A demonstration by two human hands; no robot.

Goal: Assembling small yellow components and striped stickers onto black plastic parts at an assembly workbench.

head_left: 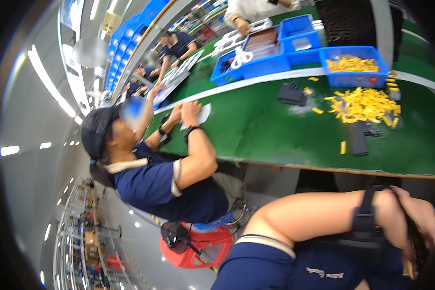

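My left hand (390, 216) is at the lower right, below the table's front edge, with a black strap round its wrist. Its fingers bend down around or beside a dark, glossy, strand-like thing (413, 231) that I cannot name. Against the far side of that thing is what looks like my right hand (424, 212), partly hidden and blurred. On the table ahead lie a heap of small yellow pieces (365, 104), a long black block (357, 139) at its near side and a black box-shaped part (292, 94) to its left.
A blue bin (327, 80) of yellow pieces stands behind the heap, with more blue bins (266, 66) to its left. At my left a seated co-worker (154, 188) leans over the green table (246, 130). A red stool (179, 255) stands on the floor.
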